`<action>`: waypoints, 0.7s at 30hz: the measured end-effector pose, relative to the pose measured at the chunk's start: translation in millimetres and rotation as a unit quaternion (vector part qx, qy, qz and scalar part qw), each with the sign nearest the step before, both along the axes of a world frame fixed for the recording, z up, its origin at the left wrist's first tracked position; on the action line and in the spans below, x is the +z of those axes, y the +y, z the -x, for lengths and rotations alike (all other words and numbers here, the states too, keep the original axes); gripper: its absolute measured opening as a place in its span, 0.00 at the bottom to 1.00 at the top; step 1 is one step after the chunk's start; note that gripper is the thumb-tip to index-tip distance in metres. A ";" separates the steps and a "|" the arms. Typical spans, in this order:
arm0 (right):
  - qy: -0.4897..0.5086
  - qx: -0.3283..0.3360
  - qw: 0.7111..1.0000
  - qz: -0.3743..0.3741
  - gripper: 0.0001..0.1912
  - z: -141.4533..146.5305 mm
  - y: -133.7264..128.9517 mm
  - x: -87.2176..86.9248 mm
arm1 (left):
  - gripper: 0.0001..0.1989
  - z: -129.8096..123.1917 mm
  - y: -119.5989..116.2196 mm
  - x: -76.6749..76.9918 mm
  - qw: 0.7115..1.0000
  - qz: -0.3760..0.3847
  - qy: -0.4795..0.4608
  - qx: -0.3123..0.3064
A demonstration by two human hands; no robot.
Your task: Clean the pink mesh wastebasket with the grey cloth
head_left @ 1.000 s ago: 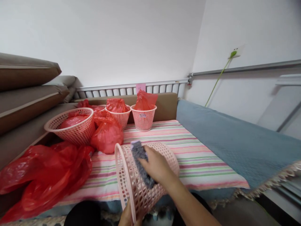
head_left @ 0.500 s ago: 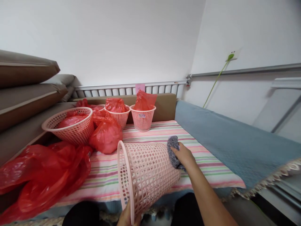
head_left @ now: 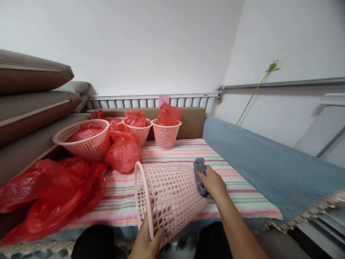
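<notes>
A pale pink perforated plastic basket (head_left: pixel 167 196) lies on its side over the near edge of a striped cloth (head_left: pixel 185 151), its open mouth facing left. My left hand (head_left: pixel 147 241) grips the basket's rim from below. My right hand (head_left: pixel 214 182) holds a grey fuzzy cloth (head_left: pixel 199 172) pressed against the basket's bottom end on the right.
At the back stand three more pink baskets (head_left: pixel 84 139) (head_left: pixel 137 129) (head_left: pixel 166 133) holding red plastic bags. A tied red bag (head_left: pixel 123 154) and a large loose red bag (head_left: pixel 51 196) lie left. Brown cushions (head_left: pixel 29 108) stack at left; a blue blanket (head_left: pixel 269 162) is at right.
My right hand moved the grey cloth from the basket's side near the rim to its bottom end on the right. My left hand shifted up along the rim.
</notes>
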State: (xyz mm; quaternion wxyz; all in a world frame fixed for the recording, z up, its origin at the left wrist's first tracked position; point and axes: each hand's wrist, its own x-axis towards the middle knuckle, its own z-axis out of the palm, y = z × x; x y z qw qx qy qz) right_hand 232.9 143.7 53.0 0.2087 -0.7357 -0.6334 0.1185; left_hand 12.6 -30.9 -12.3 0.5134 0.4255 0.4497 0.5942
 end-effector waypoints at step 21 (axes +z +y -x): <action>0.084 0.089 0.983 -0.140 0.17 20.9 -32.0 -22.6 | 0.25 -8.1 -1.0 2.4 0.989 -0.018 0.087 -0.118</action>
